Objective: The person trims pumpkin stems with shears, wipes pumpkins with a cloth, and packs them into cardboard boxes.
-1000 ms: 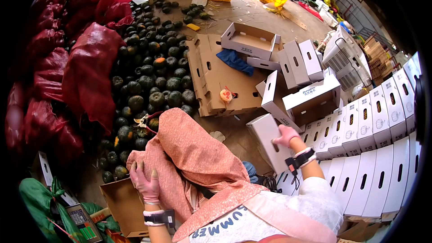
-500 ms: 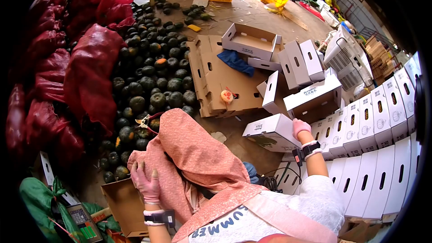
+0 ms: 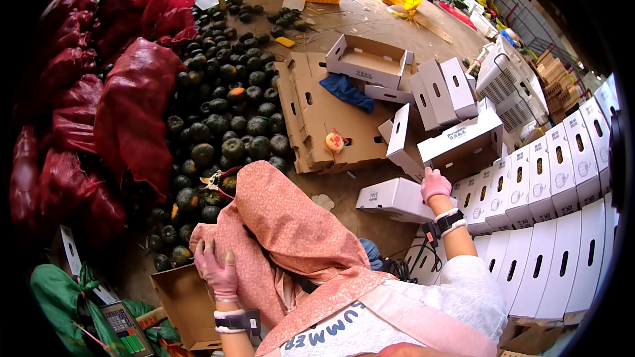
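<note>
My left hand (image 3: 218,271), in a pink glove with bare fingertips, lies flat with fingers spread on the pink patterned apron (image 3: 291,218) over my leg. My right hand (image 3: 435,186), also pink-gloved, is over the right end of a white pumpkin carton (image 3: 390,197) lying on the floor. Its fingers are partly stretched out towards the open cartons beyond; nothing shows between them, and I cannot tell whether they touch cardboard. Just past the fingertips stand an open white carton (image 3: 463,139) and a tilted one (image 3: 399,133).
Dark green pumpkins (image 3: 231,149) cover the floor on the left, beside red mesh sacks (image 3: 135,106). Flattened cardboard (image 3: 307,135) with a blue cloth (image 3: 347,94) lies ahead. Rows of white cartons (image 3: 522,188) line the right. An open brown box (image 3: 182,304) is near my left hand.
My right hand has shifted slightly left and forward, its fingers extending from a closed pose. The white carton beneath it has tipped lower. My left hand stays on the apron.
</note>
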Demonstrator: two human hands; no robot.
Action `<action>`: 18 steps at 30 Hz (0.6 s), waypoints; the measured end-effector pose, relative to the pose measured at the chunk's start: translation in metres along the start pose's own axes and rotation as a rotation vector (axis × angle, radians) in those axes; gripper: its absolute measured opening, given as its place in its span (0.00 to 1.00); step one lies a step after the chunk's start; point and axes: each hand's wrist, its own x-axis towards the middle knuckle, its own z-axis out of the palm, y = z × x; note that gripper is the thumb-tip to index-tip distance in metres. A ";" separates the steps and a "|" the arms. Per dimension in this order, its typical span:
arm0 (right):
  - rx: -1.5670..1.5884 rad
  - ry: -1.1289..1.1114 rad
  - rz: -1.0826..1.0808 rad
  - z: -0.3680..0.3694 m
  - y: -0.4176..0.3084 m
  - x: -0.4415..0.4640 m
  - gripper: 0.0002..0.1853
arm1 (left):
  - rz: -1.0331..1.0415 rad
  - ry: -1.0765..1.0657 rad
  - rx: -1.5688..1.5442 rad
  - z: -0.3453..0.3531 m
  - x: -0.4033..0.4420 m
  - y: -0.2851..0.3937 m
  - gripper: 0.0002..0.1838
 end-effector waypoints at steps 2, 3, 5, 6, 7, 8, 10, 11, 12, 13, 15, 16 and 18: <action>0.046 0.006 -0.023 -0.002 -0.005 -0.005 0.17 | -0.004 0.001 -0.008 0.000 0.000 0.001 0.30; 0.070 0.009 -0.035 -0.003 -0.008 -0.007 0.17 | -0.003 0.000 -0.012 0.000 0.000 0.000 0.30; 0.111 -0.006 -0.056 -0.001 -0.012 -0.009 0.18 | -0.002 0.002 -0.019 0.001 -0.001 -0.001 0.30; 0.133 0.004 -0.074 -0.002 -0.014 -0.012 0.18 | -0.009 0.000 -0.020 0.000 -0.001 0.000 0.30; 0.155 0.013 -0.091 -0.004 -0.017 -0.015 0.18 | -0.017 -0.003 -0.021 -0.001 -0.001 0.001 0.30; 0.165 -0.018 -0.089 -0.009 -0.020 -0.019 0.21 | -0.025 -0.005 -0.023 -0.001 -0.001 0.002 0.30; 0.153 -0.012 -0.309 -0.007 -0.019 -0.021 0.23 | -0.025 -0.002 -0.031 -0.001 -0.001 0.002 0.30; 0.146 -0.009 -0.419 -0.004 -0.017 -0.023 0.25 | -0.024 -0.001 -0.035 -0.001 -0.002 0.002 0.30; 0.144 -0.118 -0.559 0.009 -0.013 -0.017 0.29 | -0.025 -0.002 -0.035 -0.001 -0.002 0.001 0.30; 0.177 -0.231 -0.673 0.019 -0.012 -0.016 0.32 | -0.026 -0.004 -0.037 -0.001 -0.001 0.001 0.30; 0.265 -0.533 -0.700 0.035 -0.015 -0.020 0.33 | -0.029 -0.012 -0.035 -0.001 -0.002 0.002 0.30; 0.280 -0.574 -0.683 0.029 -0.019 -0.029 0.34 | -0.031 -0.018 -0.032 -0.002 -0.002 0.003 0.30; 0.334 -0.615 -0.645 0.030 -0.026 -0.040 0.38 | -0.039 -0.017 -0.040 -0.002 -0.002 0.004 0.30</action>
